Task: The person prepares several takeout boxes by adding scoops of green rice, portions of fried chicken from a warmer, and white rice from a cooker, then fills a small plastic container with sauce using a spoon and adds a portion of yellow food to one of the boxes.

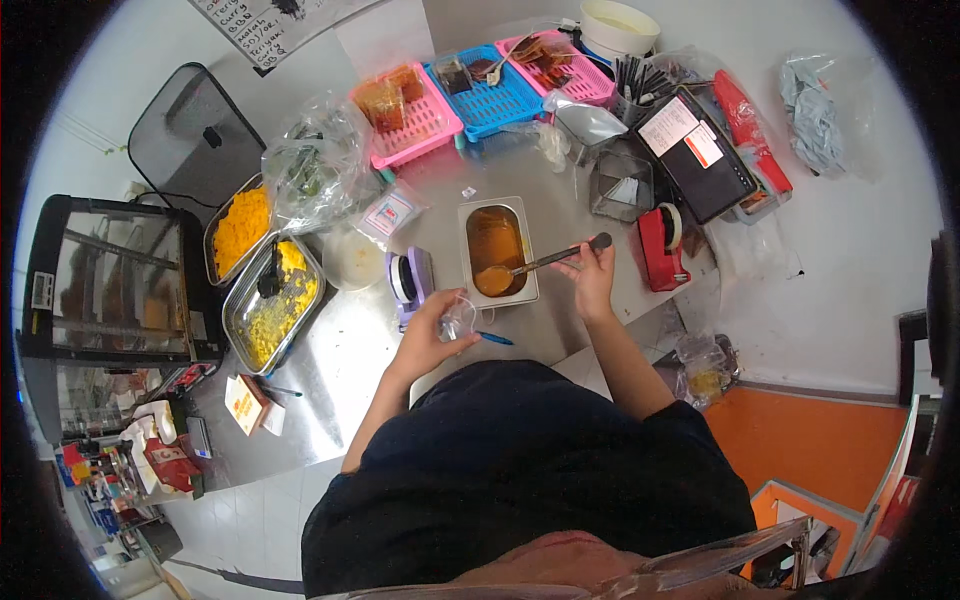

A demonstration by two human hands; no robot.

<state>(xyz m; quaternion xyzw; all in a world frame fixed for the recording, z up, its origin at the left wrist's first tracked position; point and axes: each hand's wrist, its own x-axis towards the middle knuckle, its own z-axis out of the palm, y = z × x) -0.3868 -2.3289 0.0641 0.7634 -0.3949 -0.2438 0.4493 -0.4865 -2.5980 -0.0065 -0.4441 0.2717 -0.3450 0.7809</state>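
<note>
My right hand (594, 281) grips the dark handle of a ladle (551, 257) near its knobbed end. The ladle's bowl holds brown-orange sauce and sits inside a rectangular steel pan (531, 289), over the sauce (495, 231) in it. In my left hand (431, 334) is a small clear plastic bag (457, 319), held by its edge just left of the pan's near corner. A blue pen (496, 339) lies by my left fingertips. Left of the pan stands a purple tape dispenser (409, 277).
Two trays of yellow food, one orange-yellow (241, 229) and one paler (274, 315), stand left by a glass-fronted cabinet (120, 277). Pink (416, 131) and blue (491, 105) baskets line the back. A red tape dispenser (660, 255) and a black device (697, 161) are right.
</note>
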